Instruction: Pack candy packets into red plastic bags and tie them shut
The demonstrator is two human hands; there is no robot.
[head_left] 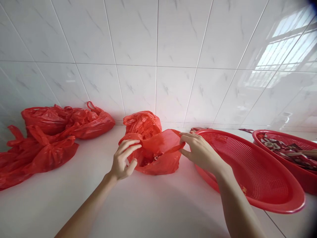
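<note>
Both grips clenched on a red bag
Left grip and right grip pinch its rim on the white table, just left of the basket; print inside is unreadable.

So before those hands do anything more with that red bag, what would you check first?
1. Grip of the left hand on the near edge of the red bag: ok, fingers curl over it.
2. Grip of the right hand on the opposite edge: ok, pinched between thumb and fingers.
3. Mouth of the bag held apart: ok, a gap shows between the two edges.
4. Bag supported: ok, it rests on the counter.
5. What is inside: cannot tell, only a dark glimpse.
6. Room to the right: not ok if the hand swings wide, since the mesh basket lies right by that wrist.
</note>
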